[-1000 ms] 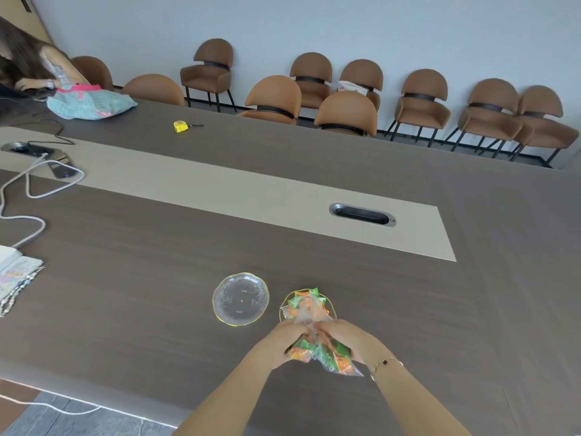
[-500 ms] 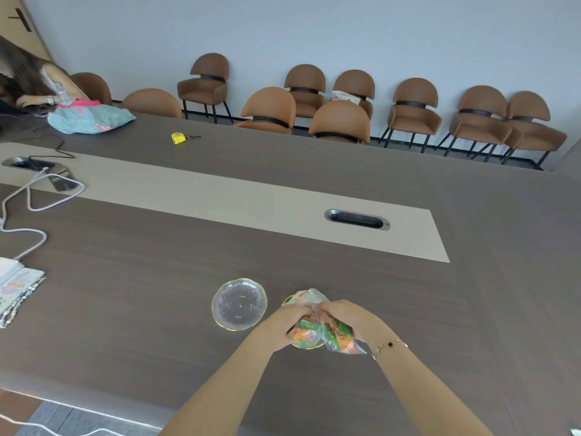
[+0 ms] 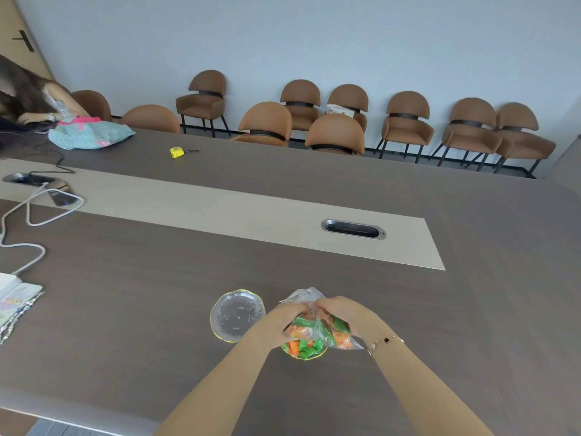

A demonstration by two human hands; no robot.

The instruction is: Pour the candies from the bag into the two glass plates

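A clear plastic bag (image 3: 319, 322) of green and orange candies is gripped by both hands over the right glass plate (image 3: 304, 356). My left hand (image 3: 279, 324) pinches the bag's left side, my right hand (image 3: 345, 314) holds its top and right side. The bag's loose mouth sticks up at the far side. Green and orange candies (image 3: 303, 347) lie in the right plate, which is mostly hidden under the bag and hands. The left glass plate (image 3: 236, 314), with a yellow rim, stands empty just left of my left hand.
The plates stand on a long dark table (image 3: 125, 309) with a beige centre strip and a cable slot (image 3: 352, 229). White cables (image 3: 28, 221) and papers (image 3: 15, 303) lie at left, a yellow tape measure (image 3: 177, 152) farther back. A person leans on the table's far left; brown chairs line the wall.
The bag has been drawn together and lowered over the right plate, covering most of it. Both hands have shifted slightly forward, staying closed on the bag.
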